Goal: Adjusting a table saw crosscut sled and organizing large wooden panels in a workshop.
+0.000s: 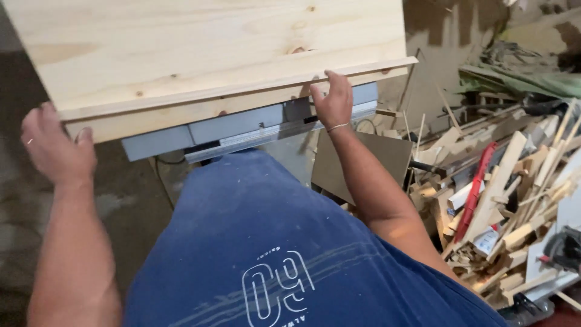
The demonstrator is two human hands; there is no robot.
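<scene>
A large pale pine panel [200, 42] lies flat on a grey machine table [242, 124] in front of me. A narrow strip of the same wood [242, 91] runs along its near edge. My left hand [54, 148] grips the near left corner of the panel and strip. At the right end of the near edge, my right hand [331, 100] holds on with fingers curled up over the strip. My blue shirt [272, 242] fills the lower middle of the view.
A heap of wood offcuts [496, 206] with a red tool [475, 191] among them lies on the floor at the right. A brown board [363, 163] leans below the machine. A power saw [560, 248] sits at the far right. Dark concrete floor [18, 91] shows on the left.
</scene>
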